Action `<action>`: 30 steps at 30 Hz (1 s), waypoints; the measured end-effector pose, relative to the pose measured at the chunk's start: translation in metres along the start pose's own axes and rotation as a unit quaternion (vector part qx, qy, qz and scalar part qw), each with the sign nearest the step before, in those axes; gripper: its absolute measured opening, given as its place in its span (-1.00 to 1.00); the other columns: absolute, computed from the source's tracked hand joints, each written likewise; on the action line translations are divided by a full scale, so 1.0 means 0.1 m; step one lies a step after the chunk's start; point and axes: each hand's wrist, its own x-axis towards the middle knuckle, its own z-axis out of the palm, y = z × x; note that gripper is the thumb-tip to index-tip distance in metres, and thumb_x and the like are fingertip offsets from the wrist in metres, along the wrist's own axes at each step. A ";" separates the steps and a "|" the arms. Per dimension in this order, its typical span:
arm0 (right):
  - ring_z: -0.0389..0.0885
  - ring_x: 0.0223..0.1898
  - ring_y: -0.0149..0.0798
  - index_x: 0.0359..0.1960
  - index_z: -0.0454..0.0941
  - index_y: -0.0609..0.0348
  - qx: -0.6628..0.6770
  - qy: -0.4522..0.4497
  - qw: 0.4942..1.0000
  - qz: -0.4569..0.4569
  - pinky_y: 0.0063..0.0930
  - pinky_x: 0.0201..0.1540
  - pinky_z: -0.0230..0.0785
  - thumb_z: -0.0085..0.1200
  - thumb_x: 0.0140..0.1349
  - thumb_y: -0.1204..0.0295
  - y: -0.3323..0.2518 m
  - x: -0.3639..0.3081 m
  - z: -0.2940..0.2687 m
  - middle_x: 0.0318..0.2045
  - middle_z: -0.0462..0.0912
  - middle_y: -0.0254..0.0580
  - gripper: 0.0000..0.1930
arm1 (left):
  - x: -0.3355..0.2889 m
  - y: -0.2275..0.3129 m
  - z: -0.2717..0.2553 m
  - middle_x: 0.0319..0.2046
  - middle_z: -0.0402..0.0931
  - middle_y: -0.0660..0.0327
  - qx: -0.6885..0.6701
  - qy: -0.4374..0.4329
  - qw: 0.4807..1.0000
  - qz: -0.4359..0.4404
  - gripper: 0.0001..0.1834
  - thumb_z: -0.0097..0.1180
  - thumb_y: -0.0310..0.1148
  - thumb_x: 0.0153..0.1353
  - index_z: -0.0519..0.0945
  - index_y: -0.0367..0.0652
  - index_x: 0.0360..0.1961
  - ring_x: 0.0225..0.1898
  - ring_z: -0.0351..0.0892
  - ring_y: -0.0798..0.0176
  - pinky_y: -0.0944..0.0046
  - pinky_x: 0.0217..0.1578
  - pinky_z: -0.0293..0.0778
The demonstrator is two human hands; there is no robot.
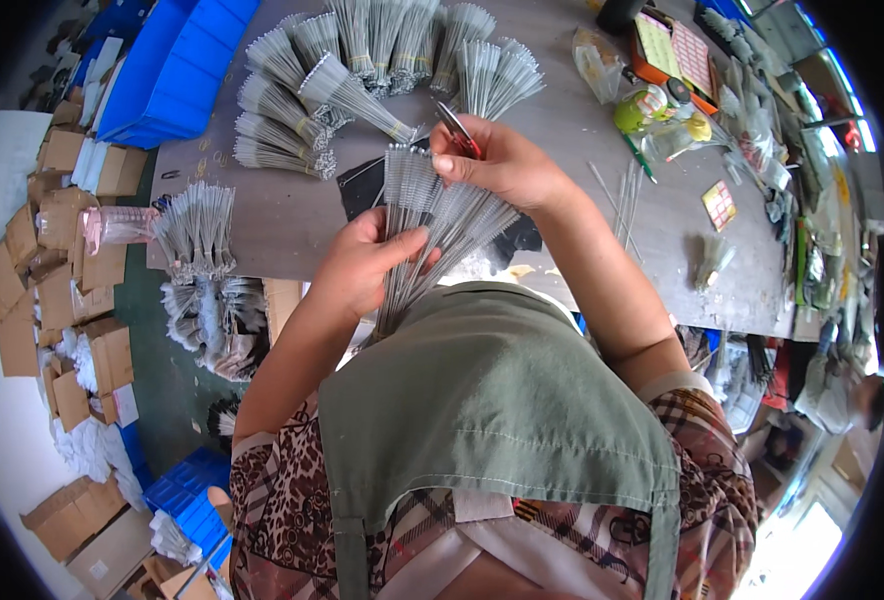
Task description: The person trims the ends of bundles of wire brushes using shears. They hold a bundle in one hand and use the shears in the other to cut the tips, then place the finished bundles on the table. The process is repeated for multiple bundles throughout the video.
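Brushes (pixel 432 235) are held in one fanned bunch above the near edge of the grey table (pixel 292 215). They are thin wire sticks with fuzzy grey tops, too many to count. The left hand (pixel 362 265) is closed around the middle of the bunch, lower down. The right hand (pixel 502 165) is pinched on the fuzzy tops and is also gripping one pair of red scissors (pixel 459 130). The long way of the bunch runs from the green apron (pixel 482 390) up and away toward the far edge of the table. The tops fan out to the right. The stems are nearer the left hand and the tops are nearer the right hand.

About a dozen tied bundles (pixel 362 65) of the same brushes are laid in a curved row toward the far edge. More bundles (pixel 197 230) are hung over the left edge. Two blue bins (pixel 177 65) are seen at the far left corner. Many brown boxes (pixel 62 270) are stacked on the floor to the left.
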 end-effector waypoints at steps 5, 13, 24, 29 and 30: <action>0.43 -0.36 -0.51 -0.23 0.44 0.23 -0.039 0.038 0.998 0.012 -0.64 -0.25 0.29 0.15 0.12 0.42 -0.05 0.00 0.00 -0.38 0.48 -0.39 -0.77 | 0.02 0.04 -0.02 -0.42 0.46 0.15 0.015 0.016 1.000 -0.001 -0.77 0.06 -0.48 0.16 0.41 -0.32 -0.17 -0.33 0.55 0.20 0.21 -0.23 0.52; 0.43 -0.43 -0.49 -0.37 0.46 0.20 0.028 0.015 0.999 -0.043 -0.61 -0.31 0.30 0.19 0.09 0.38 -0.06 0.01 0.01 -0.54 0.46 -0.39 -0.81 | 0.00 0.12 -0.01 -0.33 0.49 0.09 0.032 0.009 0.999 0.004 -0.75 0.05 -0.51 0.13 0.39 -0.34 -0.16 -0.27 0.55 0.16 0.18 -0.21 0.51; 0.41 -0.40 -0.52 -0.42 0.41 0.16 -0.014 0.008 1.000 -0.014 -0.64 -0.29 0.28 0.17 0.11 0.35 -0.10 0.01 -0.02 -0.52 0.42 -0.45 -0.80 | 0.04 0.08 -0.02 -0.32 0.49 0.11 0.051 -0.009 0.999 0.006 -0.77 0.04 -0.50 0.15 0.40 -0.30 -0.16 -0.21 0.56 0.14 0.16 -0.21 0.51; 0.41 -0.38 -0.54 -0.34 0.43 0.17 -0.050 0.027 0.998 -0.034 -0.67 -0.28 0.26 0.18 0.09 0.39 -0.06 0.00 -0.08 -0.50 0.44 -0.45 -0.80 | 0.04 0.15 0.01 -0.32 0.49 0.11 0.041 -0.017 0.999 -0.001 -0.78 0.02 -0.51 0.16 0.40 -0.31 -0.15 -0.22 0.56 0.12 0.14 -0.21 0.51; 0.41 -0.38 -0.54 -0.34 0.43 0.17 -0.033 0.020 0.999 -0.033 -0.67 -0.28 0.26 0.17 0.10 0.40 -0.09 0.00 -0.06 -0.50 0.44 -0.45 -0.81 | 0.04 0.16 0.02 -0.31 0.49 0.10 0.037 -0.019 0.999 0.000 -0.78 0.02 -0.51 0.16 0.40 -0.31 -0.15 -0.22 0.56 0.12 0.14 -0.20 0.51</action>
